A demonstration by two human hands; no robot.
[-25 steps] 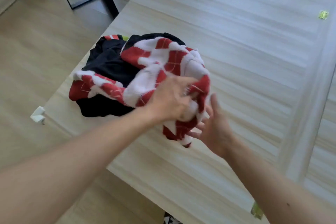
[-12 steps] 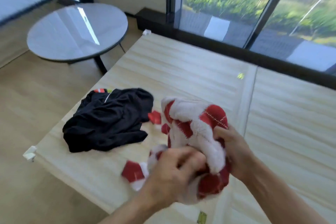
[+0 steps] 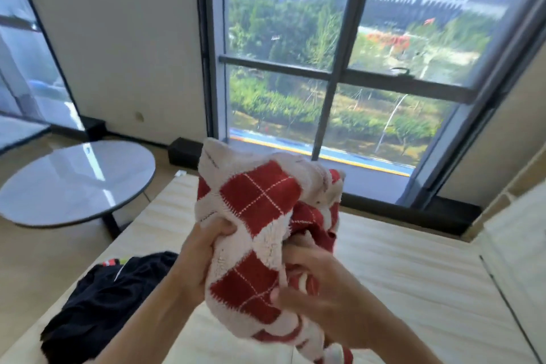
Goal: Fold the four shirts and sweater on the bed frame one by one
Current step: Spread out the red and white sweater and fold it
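Sweater (image 3: 256,201) bunched, long axis upright, held aloft

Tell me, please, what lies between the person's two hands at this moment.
In the head view, the bunched red-and-white sweater lies between the left hand and the right hand; both grip it.

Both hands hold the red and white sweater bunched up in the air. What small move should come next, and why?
Probably shake it open and find the shoulders or hem. The sweater is crumpled between the left hand and right hand, above the bed frame, so it cannot be laid flat yet. Bare wood beside the black clothes offers room.
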